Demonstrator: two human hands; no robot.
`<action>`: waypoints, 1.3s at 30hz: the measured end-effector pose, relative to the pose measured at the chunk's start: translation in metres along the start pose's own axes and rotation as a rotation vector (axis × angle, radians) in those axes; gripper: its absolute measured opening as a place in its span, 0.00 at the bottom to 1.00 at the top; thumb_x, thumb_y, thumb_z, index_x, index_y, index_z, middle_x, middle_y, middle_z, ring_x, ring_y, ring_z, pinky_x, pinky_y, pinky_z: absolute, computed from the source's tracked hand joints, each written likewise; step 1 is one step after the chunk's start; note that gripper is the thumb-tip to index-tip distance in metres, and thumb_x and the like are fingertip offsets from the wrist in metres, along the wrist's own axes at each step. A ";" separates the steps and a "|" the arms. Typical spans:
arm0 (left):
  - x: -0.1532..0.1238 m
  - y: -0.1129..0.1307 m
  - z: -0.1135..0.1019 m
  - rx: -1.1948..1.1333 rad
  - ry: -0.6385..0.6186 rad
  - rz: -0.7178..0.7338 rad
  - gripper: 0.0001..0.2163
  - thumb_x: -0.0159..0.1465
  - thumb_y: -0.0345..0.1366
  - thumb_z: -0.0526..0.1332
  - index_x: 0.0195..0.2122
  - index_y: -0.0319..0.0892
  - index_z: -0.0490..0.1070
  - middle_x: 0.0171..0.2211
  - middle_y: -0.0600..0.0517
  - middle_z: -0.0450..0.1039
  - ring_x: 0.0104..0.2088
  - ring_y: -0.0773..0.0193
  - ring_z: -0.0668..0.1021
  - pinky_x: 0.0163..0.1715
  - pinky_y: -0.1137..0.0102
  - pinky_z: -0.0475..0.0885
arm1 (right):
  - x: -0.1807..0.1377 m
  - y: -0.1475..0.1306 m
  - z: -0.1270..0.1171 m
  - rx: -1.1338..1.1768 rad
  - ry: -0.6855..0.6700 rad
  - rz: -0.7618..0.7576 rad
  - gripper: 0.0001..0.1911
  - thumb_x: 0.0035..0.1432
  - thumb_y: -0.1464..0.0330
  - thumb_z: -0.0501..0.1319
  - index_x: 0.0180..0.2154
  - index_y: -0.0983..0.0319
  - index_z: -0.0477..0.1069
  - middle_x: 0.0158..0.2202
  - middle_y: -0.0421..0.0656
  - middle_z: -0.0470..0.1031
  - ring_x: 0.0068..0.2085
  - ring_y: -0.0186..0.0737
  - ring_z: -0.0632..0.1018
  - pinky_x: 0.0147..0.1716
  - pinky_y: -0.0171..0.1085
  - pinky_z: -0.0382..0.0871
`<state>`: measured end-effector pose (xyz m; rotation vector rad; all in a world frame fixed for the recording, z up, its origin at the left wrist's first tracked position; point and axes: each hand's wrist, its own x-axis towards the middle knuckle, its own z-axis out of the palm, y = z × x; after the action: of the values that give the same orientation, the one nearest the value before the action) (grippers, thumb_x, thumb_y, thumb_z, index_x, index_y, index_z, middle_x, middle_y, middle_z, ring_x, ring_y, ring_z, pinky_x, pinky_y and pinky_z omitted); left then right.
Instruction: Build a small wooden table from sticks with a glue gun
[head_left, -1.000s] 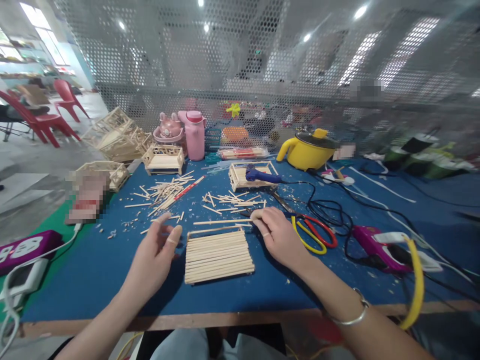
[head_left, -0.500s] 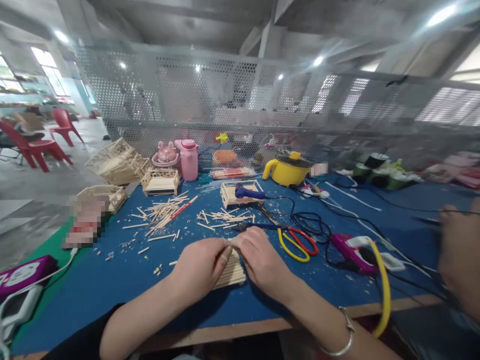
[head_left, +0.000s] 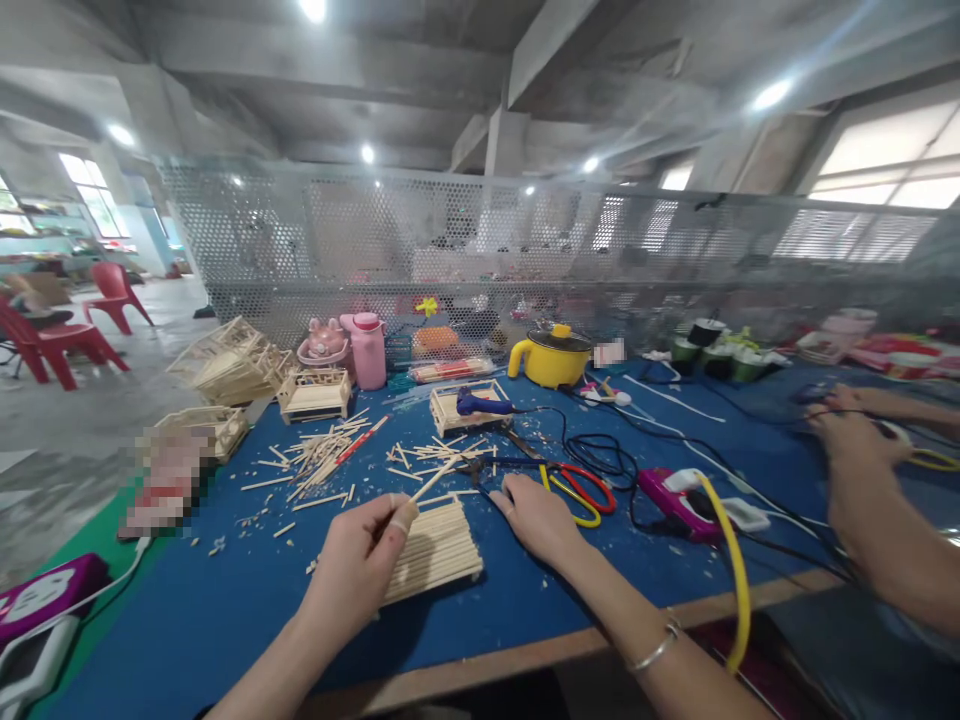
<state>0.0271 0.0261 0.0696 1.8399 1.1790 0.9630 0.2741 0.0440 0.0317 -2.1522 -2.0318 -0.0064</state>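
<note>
My left hand (head_left: 364,560) is closed in a pinch on a thin wooden stick (head_left: 435,480) that points up and to the right. Just under it lies a flat panel of glued sticks (head_left: 439,548) on the blue table (head_left: 225,600). My right hand (head_left: 534,515) rests palm down on the table beside the panel's right edge, fingers stretched toward dark cutting pliers (head_left: 487,465). Red and yellow scissors (head_left: 577,490) lie just right of that hand.
Loose sticks (head_left: 322,455) lie scattered behind the panel. Stick models (head_left: 229,362), a pink bottle (head_left: 369,350), a yellow pot (head_left: 551,357), a blue glue gun (head_left: 480,404), black cables (head_left: 607,455) and a purple tool (head_left: 675,495) crowd the table. Another person's hands (head_left: 855,450) work at the right.
My hands have parted: the left lifted a single stick off the panel, the right moved to the table near the pliers. The camera tilted up. The other person's hand came further in.
</note>
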 end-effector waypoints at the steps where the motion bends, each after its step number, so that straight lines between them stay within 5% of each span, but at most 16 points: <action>1: -0.003 -0.001 0.002 -0.041 0.012 -0.005 0.17 0.65 0.47 0.50 0.24 0.41 0.63 0.22 0.57 0.55 0.25 0.68 0.60 0.26 0.74 0.56 | 0.000 -0.002 0.001 0.002 0.000 -0.004 0.14 0.64 0.62 0.51 0.35 0.63 0.70 0.38 0.49 0.77 0.40 0.47 0.77 0.36 0.38 0.65; 6: -0.013 -0.003 0.014 -0.162 0.057 -0.011 0.18 0.64 0.48 0.52 0.22 0.42 0.62 0.21 0.57 0.56 0.25 0.68 0.62 0.26 0.74 0.58 | -0.004 -0.012 0.003 0.065 0.014 0.033 0.06 0.61 0.68 0.55 0.36 0.63 0.69 0.38 0.52 0.77 0.40 0.48 0.78 0.37 0.38 0.64; 11: -0.020 0.000 0.013 -0.164 0.080 0.006 0.17 0.65 0.48 0.52 0.24 0.42 0.64 0.23 0.55 0.61 0.26 0.67 0.65 0.28 0.74 0.61 | -0.008 0.001 -0.016 0.235 0.185 0.152 0.12 0.67 0.67 0.44 0.38 0.62 0.63 0.33 0.47 0.74 0.35 0.43 0.76 0.32 0.37 0.64; 14: -0.016 0.009 0.010 -0.143 0.044 0.100 0.14 0.65 0.46 0.52 0.30 0.43 0.68 0.38 0.49 0.69 0.40 0.62 0.71 0.41 0.72 0.64 | -0.021 0.002 -0.040 0.756 0.285 0.179 0.14 0.67 0.58 0.43 0.34 0.58 0.57 0.23 0.35 0.63 0.22 0.33 0.68 0.21 0.31 0.60; 17: -0.004 0.021 0.008 -0.085 -0.104 0.186 0.12 0.65 0.44 0.53 0.32 0.44 0.71 0.57 0.47 0.61 0.60 0.56 0.60 0.58 0.65 0.53 | -0.040 -0.011 -0.060 1.530 0.062 0.147 0.21 0.58 0.50 0.55 0.28 0.58 0.52 0.19 0.29 0.52 0.15 0.26 0.52 0.12 0.26 0.44; 21: 0.012 0.030 0.007 -0.104 -0.360 0.194 0.14 0.66 0.45 0.52 0.29 0.43 0.69 0.42 0.47 0.71 0.56 0.56 0.65 0.57 0.63 0.55 | -0.058 -0.034 -0.063 1.990 -0.277 0.078 0.21 0.52 0.51 0.63 0.28 0.59 0.58 0.17 0.28 0.54 0.14 0.22 0.50 0.11 0.23 0.42; 24: 0.013 0.030 0.005 -0.137 -0.330 0.218 0.16 0.66 0.45 0.51 0.26 0.42 0.67 0.29 0.51 0.68 0.39 0.61 0.71 0.48 0.66 0.62 | -0.061 -0.045 -0.055 2.152 -0.192 -0.020 0.12 0.51 0.62 0.66 0.34 0.58 0.66 0.28 0.36 0.70 0.26 0.27 0.71 0.21 0.25 0.64; 27: 0.006 0.033 0.004 -0.179 -0.296 0.233 0.15 0.66 0.44 0.52 0.27 0.41 0.69 0.30 0.52 0.67 0.36 0.64 0.69 0.42 0.69 0.64 | -0.058 -0.052 -0.050 2.214 -0.299 -0.283 0.30 0.39 0.73 0.66 0.47 0.54 0.68 0.50 0.42 0.71 0.53 0.40 0.70 0.50 0.39 0.65; 29: 0.000 0.037 0.006 -0.199 -0.332 0.257 0.16 0.66 0.45 0.52 0.27 0.41 0.69 0.30 0.51 0.67 0.36 0.63 0.69 0.41 0.70 0.64 | -0.056 -0.055 -0.050 2.167 -0.530 -0.454 0.40 0.31 0.75 0.63 0.52 0.57 0.66 0.55 0.44 0.68 0.59 0.46 0.65 0.58 0.46 0.56; 31: -0.005 0.041 0.010 -0.200 -0.351 0.268 0.17 0.66 0.45 0.52 0.25 0.41 0.68 0.30 0.51 0.68 0.35 0.63 0.69 0.41 0.69 0.64 | -0.054 -0.058 -0.052 2.087 -0.605 -0.527 0.42 0.28 0.74 0.60 0.53 0.59 0.66 0.57 0.46 0.66 0.60 0.49 0.63 0.60 0.48 0.52; 35: -0.007 0.041 0.014 -0.240 -0.238 0.222 0.15 0.65 0.45 0.54 0.29 0.42 0.72 0.38 0.49 0.70 0.41 0.62 0.70 0.48 0.67 0.62 | -0.049 -0.051 -0.062 1.906 -0.343 -0.460 0.43 0.29 0.74 0.55 0.54 0.57 0.63 0.57 0.45 0.67 0.59 0.49 0.66 0.58 0.50 0.57; 39: 0.001 0.030 0.009 -0.321 0.047 0.007 0.17 0.64 0.48 0.53 0.27 0.42 0.68 0.27 0.53 0.67 0.29 0.66 0.69 0.31 0.73 0.64 | -0.044 -0.025 -0.069 1.411 -0.044 -0.353 0.42 0.35 0.72 0.54 0.58 0.59 0.58 0.59 0.48 0.65 0.60 0.49 0.66 0.59 0.52 0.58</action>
<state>0.0470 0.0164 0.0923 1.5740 0.9799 1.1331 0.2546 -0.0076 0.0969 -0.8917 -1.5114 1.0523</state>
